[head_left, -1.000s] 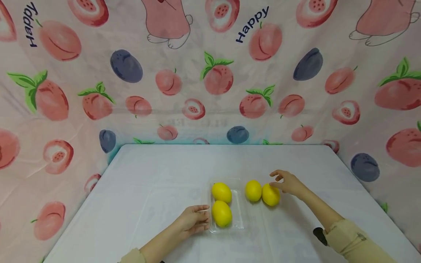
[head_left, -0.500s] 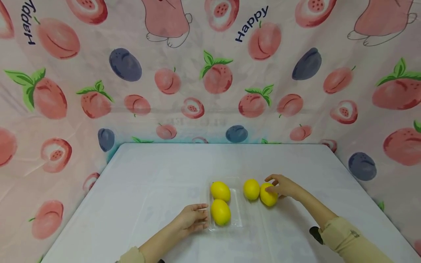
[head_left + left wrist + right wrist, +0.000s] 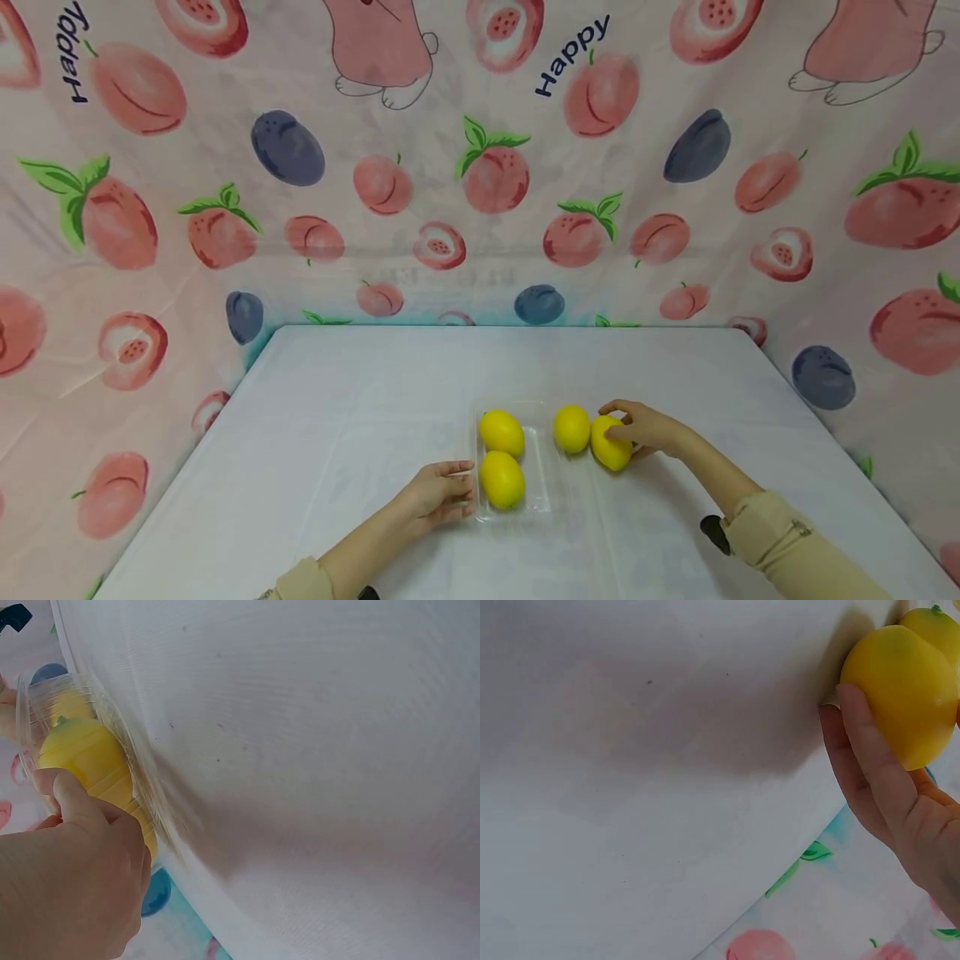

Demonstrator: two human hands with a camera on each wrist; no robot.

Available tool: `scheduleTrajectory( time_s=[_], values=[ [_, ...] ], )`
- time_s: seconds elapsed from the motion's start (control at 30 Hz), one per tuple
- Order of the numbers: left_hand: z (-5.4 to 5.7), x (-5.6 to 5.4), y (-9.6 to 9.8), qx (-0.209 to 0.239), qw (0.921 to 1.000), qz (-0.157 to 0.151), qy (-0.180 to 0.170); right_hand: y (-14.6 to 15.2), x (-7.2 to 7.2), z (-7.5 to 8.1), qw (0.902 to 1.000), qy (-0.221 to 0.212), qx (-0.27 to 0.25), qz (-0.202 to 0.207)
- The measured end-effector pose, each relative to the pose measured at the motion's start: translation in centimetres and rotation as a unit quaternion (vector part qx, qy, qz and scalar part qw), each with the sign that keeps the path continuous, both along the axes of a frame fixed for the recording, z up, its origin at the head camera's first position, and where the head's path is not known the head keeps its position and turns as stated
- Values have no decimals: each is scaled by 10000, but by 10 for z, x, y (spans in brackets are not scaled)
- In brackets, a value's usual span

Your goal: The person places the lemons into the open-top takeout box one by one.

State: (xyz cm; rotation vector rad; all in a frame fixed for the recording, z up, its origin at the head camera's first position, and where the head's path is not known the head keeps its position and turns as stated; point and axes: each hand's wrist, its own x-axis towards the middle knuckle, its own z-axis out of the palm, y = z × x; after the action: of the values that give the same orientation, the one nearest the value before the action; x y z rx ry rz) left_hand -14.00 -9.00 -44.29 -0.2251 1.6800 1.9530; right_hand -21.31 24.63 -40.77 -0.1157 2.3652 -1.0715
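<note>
Wrapping the outer lemon [image 3: 609, 457] on the counter [image 3: 375, 375], the right hand [image 3: 651, 429] should be squeezing gently from both sides, while the left hand [image 3: 435, 493], loosely extended, is touching the clear tray [image 3: 537, 482].

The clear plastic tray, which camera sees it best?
The head view: nearly the whole clear plastic tray shows from above, with two lemons inside. The left wrist view shows it side-on, partly hidden by the left grip. I can't see it in the right wrist view.
</note>
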Motion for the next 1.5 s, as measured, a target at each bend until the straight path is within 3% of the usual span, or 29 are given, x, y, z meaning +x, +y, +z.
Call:
scheduleTrajectory(
  time_s=[0.53, 0.97, 1.2, 1.5],
  values=[
    [0, -4, -1, -102, 9999, 46, 76, -5, -1, -5, 9996, 142, -69, -253],
    [-1, -1, 2, -21, 10000, 20, 56, 12, 3, -8, 9976, -35, -597, -346],
    [-2, -2, 1, -64, 9999, 142, 27, 13, 0, -1, 9977, 154, -556, -361],
    [-1, -1, 1, -3, 10000, 12, 12, 16, -4, 1, 9965, 371, -535, -518]
  ],
)
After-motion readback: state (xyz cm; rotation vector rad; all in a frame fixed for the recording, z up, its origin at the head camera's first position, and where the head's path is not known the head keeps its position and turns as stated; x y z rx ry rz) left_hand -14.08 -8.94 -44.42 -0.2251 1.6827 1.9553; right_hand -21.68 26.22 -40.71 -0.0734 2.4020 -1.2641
